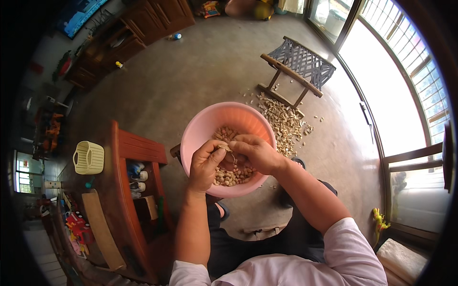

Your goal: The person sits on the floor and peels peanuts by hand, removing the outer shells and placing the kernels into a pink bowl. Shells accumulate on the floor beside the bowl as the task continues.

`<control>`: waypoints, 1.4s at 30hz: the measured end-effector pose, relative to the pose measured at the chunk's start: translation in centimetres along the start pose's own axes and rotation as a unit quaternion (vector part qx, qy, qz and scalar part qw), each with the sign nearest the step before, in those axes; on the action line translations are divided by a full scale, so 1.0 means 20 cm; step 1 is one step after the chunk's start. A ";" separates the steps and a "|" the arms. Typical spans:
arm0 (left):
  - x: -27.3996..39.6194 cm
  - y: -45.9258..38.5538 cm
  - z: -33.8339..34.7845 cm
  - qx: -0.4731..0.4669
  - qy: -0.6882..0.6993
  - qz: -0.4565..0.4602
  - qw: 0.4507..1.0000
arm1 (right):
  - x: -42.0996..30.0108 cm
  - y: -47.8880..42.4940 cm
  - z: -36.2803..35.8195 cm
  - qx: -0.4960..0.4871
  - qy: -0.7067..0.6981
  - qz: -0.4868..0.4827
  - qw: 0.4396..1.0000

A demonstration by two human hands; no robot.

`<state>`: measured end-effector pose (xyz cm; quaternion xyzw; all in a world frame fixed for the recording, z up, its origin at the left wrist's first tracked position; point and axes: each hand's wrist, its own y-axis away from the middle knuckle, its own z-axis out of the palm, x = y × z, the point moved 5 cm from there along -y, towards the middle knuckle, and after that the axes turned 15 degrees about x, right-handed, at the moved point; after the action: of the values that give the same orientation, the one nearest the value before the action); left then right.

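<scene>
Above a pink plastic basin (196, 125), my left hand (206, 165) pinches a peanut shell (224, 147) between thumb and forefinger. My right hand (256, 153) meets it from the other side, its thumb and forefinger at the shell's edge; whether it also grips the shell is hard to see. Inside the basin lie shelled peanut kernels (232, 177) towards me and unshelled peanuts (225, 133) on the far side. Both hands hide the middle of the contents.
Peanut shells (284, 125) are heaped on the concrete floor right of the basin, under a woven-strap stool (300, 64). A reddish wooden table (141, 148) with shelves stands at left, bearing a cream plastic basket (89, 158). Glass sliding doors (379, 89) line the right. A toy dinosaur (379, 225) is lower right.
</scene>
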<state>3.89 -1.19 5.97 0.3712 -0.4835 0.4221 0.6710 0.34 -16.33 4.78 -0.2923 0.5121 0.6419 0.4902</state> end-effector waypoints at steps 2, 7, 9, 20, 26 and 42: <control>-0.02 -0.01 0.00 0.004 0.029 -0.011 1.000 | -0.06 0.02 0.01 0.003 0.050 -0.075 0.996; -0.03 0.01 0.06 0.043 0.118 -0.036 0.991 | -0.09 0.02 -0.01 0.019 0.165 -0.205 0.965; -0.05 0.01 0.05 0.046 0.119 -0.031 0.991 | -0.11 0.04 -0.01 0.019 0.182 -0.204 0.962; 0.01 0.02 0.04 0.038 -0.031 0.032 0.998 | -0.03 0.00 -0.03 -0.023 0.028 0.008 0.999; 0.01 0.02 0.05 0.047 -0.077 0.061 0.994 | 0.02 -0.01 -0.02 0.015 -0.054 0.056 0.997; -0.05 0.00 -0.01 0.104 -0.088 0.105 0.985 | -0.05 0.04 0.00 0.050 0.119 -0.090 0.988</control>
<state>3.74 -1.24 4.96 0.4224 -0.5305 0.5035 0.5354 -0.03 -16.57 5.90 -0.3869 0.5700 0.5293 0.4952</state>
